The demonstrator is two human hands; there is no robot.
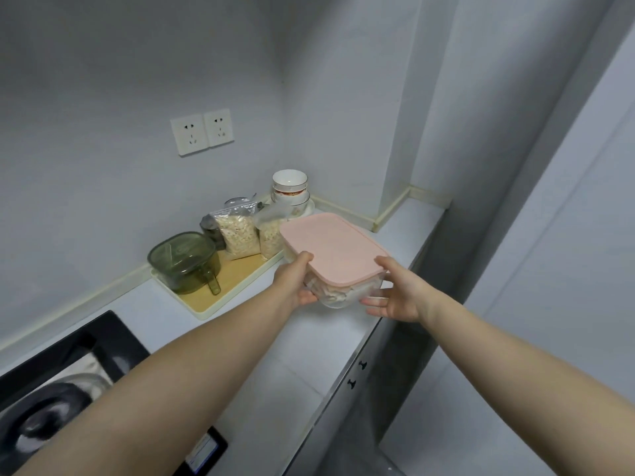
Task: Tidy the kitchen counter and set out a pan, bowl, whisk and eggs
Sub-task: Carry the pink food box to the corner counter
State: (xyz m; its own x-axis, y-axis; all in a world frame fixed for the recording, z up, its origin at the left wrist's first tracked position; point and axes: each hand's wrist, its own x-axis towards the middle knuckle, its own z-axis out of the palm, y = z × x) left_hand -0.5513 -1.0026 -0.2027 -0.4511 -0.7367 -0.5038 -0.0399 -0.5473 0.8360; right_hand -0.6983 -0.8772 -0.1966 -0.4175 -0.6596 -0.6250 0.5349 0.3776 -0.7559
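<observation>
while the tidying part of the task is under way, the person is holding a clear container with a pink lid just to the right of the wooden tray, over the white counter; whether its base is touching the counter i cannot tell. the left hand is gripping the near left corner, thumb lying on the lid's rim and fingers curling beneath the base, probably so the lid is being pressed shut while the weight is being carried. the right hand is lying largely open at the near right corner, thumb touching the lid's edge and fingers stretching straight under the wall — steadying rather than clamping. two hands are suiting a wide, filled box like this one.

on the tray a green translucent jug is sitting at the left end and bags of oats are standing at the far right end. beyond the tray's far right corner, stacked bowls are sitting against the wall — one of them is likely serving as the task's bowl. to the left of the tray a black stove is lying in the counter. no pan, whisk or eggs are showing.
</observation>
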